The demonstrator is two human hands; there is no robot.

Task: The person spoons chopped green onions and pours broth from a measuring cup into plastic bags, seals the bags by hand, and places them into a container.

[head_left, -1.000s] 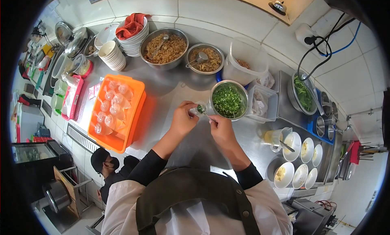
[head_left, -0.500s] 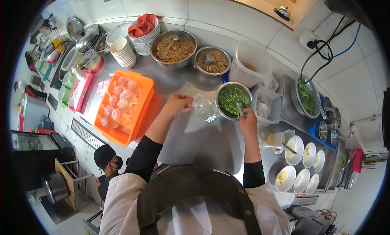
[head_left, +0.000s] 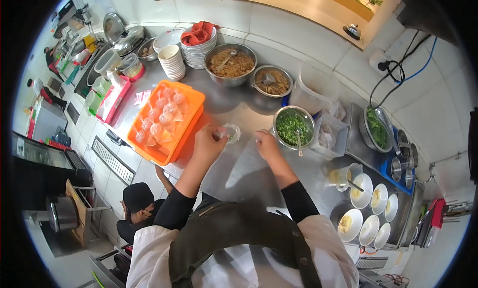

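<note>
My left hand [head_left: 209,141] pinches a small clear plastic bag [head_left: 230,133] above the steel counter [head_left: 239,163]; a little green shows inside the bag. My right hand [head_left: 267,144] is closed, its fingers drawn together, between the bag and a steel bowl [head_left: 311,119] of chopped greens [head_left: 290,128]. Whether anything is in its fingers is too small to tell. A spoon [head_left: 299,142] rests in that bowl, its handle toward me. Left of my left hand, an orange basket [head_left: 175,147] holds several tied clear bags [head_left: 170,108].
Two steel bowls of brown food [head_left: 231,64] [head_left: 272,81] line the back, beside stacked bowls [head_left: 199,53] and paper cups [head_left: 172,63]. White bowls [head_left: 360,191] and a jug [head_left: 340,177] stand at right. A person in a black cap [head_left: 138,198] is at lower left.
My right hand has let go of the spoon, left it in the greens bowl and moved left toward the bag. The view has shifted, and the person at lower left has raised an arm.
</note>
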